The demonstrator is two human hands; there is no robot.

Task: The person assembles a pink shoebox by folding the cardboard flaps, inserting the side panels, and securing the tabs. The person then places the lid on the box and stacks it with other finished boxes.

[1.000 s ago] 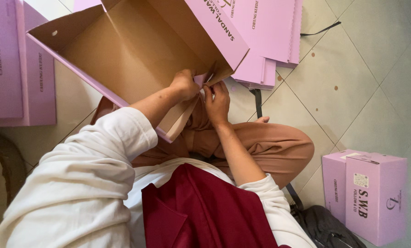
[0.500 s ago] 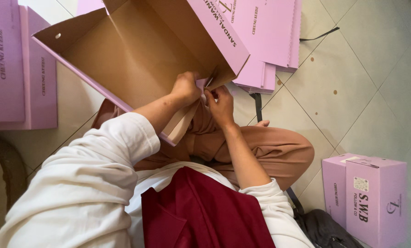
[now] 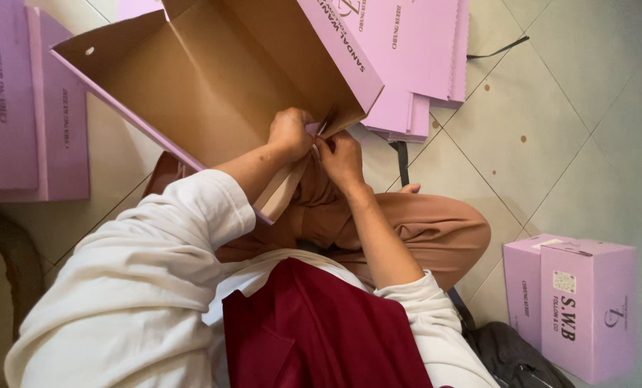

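Both hands, left hand (image 3: 290, 134) and right hand (image 3: 340, 157), are meeting together, pinching the open pink box (image 3: 192, 86) at its near corner flap, box lying just beyond them.

Soft, even daylight, faint shadows, mostly sharp, slight blur and dimness toward the lower left corner

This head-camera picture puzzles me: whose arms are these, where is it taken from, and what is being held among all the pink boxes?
There is no machine here. A camera worn on a person's head looks down at their own arms as they sit on a tiled floor. The left hand and right hand meet at a corner of a half-folded box, pink outside and brown inside, and both grip its edge there. Flat pink sheets lie beyond it, finished boxes to the right, and more pink boxes to the left.
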